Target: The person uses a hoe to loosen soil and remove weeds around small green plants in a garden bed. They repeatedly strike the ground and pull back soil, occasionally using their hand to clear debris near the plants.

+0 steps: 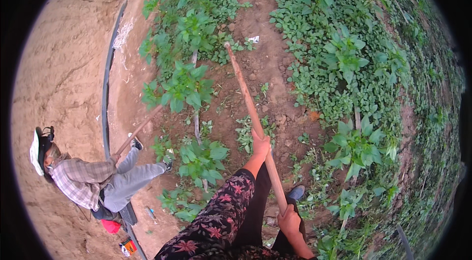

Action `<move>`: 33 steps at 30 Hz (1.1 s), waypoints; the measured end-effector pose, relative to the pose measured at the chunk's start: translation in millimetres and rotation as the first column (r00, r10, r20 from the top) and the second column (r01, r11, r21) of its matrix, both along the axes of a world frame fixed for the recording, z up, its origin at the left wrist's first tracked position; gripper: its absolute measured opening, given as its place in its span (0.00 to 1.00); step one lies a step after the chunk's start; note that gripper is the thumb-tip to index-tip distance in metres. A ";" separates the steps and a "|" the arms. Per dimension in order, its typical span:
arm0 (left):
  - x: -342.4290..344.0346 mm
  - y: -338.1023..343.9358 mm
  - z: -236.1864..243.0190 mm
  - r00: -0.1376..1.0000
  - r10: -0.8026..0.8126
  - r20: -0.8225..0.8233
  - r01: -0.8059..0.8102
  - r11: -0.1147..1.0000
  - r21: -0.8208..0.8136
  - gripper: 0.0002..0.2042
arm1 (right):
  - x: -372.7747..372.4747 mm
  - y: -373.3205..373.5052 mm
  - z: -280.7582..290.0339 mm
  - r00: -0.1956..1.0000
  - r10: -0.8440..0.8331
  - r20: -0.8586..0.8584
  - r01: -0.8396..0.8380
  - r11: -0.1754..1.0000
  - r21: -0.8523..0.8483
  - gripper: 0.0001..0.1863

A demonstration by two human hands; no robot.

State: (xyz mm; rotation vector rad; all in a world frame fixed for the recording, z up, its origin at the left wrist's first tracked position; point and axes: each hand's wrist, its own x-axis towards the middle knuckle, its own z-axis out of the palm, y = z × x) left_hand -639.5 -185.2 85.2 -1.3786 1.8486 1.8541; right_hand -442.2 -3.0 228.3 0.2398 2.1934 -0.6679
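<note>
Soft, bright, even daylight
The corners are black, and plants (432,117) at the far right look bent and fuzzy.

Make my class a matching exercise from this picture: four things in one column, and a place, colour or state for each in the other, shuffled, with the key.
Things
1. Wooden pole
2. Dark pipe
3. Floral sleeve
4. White scrap

Descriptions
A. Black with pinkish-red blooms
B. Lying on the soil between two planted strips
C. Gripped by the left hand and, lower down, the right hand
D. Curving along the left side of the planted ground

Pairs: 1-C, 2-D, 3-A, 4-B
</note>
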 end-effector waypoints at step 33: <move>16.5 23.3 35.6 0.996 0.088 0.012 -0.088 0.967 0.240 0.37 | 33.7 14.3 33.5 0.999 -0.004 0.032 0.000 0.992 0.129 0.20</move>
